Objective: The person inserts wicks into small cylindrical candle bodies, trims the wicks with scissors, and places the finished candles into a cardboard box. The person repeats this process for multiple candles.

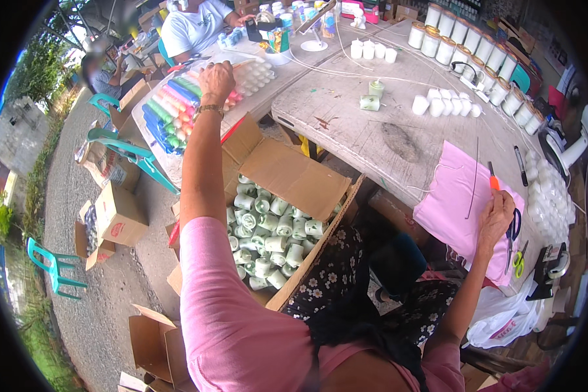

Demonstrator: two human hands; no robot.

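My left hand (216,81) reaches far out to the left table, fingers curled down over a spread of coloured taper candles (176,108) in clear plastic. Whatever lies under those fingers is hidden. On the right, my right hand (496,215) is closed around an orange-handled tool (494,181) with a dark tip, over a pink cloth (447,196). A thin metal rod (473,176) lies on the cloth beside it. Dark-handled scissors (515,225) touch the area near my fingers. Below, an open cardboard box (294,173) holds many small green-and-white candles (268,225).
Two pale green candles (370,102) stand and lie mid-table. White candles (441,104) and rows of lidded jars (470,49) are farther back. Lime-handled scissors (520,260) and a black marker (521,164) lie at right. A co-worker (193,32) sits across. Cords cross the tabletop.
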